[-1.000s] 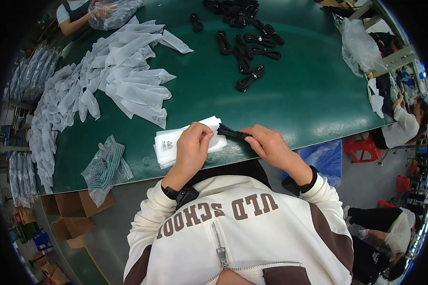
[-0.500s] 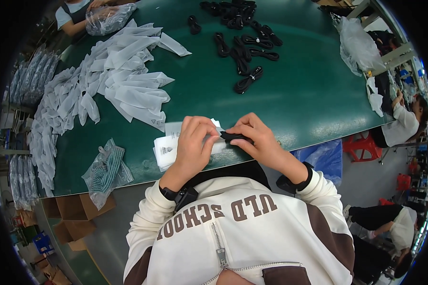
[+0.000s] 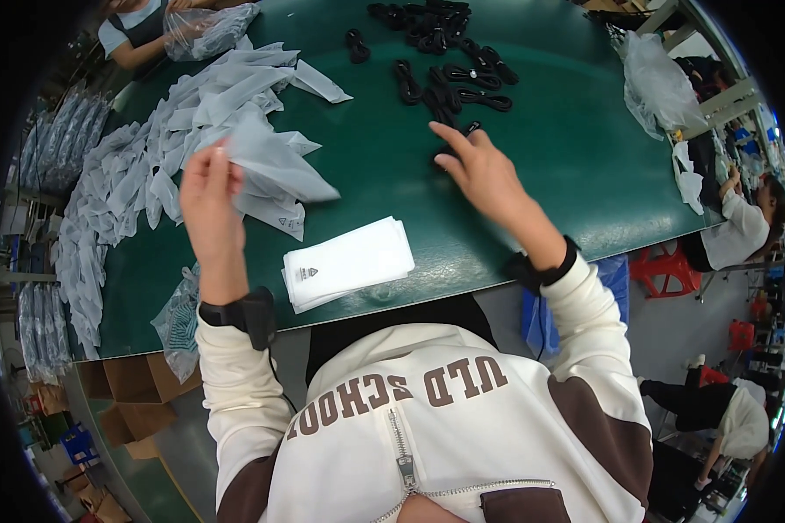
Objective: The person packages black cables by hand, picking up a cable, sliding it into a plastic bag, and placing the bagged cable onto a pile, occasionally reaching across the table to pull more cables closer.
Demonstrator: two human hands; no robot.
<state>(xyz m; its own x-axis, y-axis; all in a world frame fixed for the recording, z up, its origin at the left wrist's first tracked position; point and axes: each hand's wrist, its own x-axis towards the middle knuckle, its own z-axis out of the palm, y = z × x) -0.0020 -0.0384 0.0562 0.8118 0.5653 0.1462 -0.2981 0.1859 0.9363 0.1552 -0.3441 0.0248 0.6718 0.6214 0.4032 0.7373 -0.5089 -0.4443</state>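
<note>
My left hand (image 3: pixel 211 192) pinches one end of a frosted white plastic bag (image 3: pixel 279 166) over the near edge of a heap of similar bags (image 3: pixel 205 109). Motion blurs this bag, and its contents cannot be made out. Farther right, my right hand (image 3: pixel 488 179) reaches over a coiled black cable (image 3: pixel 474 128), with index finger and thumb apart. That cable is mostly hidden behind the fingers. Between my arms, close to the table's near edge, lies a stack of flat white bags (image 3: pixel 349 261) with small dark print.
More coiled black cables (image 3: pixel 436 30) lie toward the far side of the green table (image 3: pixel 576 148). A clear bag with striped teal material (image 3: pixel 181 318) rests at the near left edge. Another person (image 3: pixel 135 35) handles a clear bag (image 3: pixel 209 33) at the far left.
My hands have moved apart. The left carried a bag from above the stack leftward to the heap; the right left the dark item there and moved away to the nearest coiled cable.
</note>
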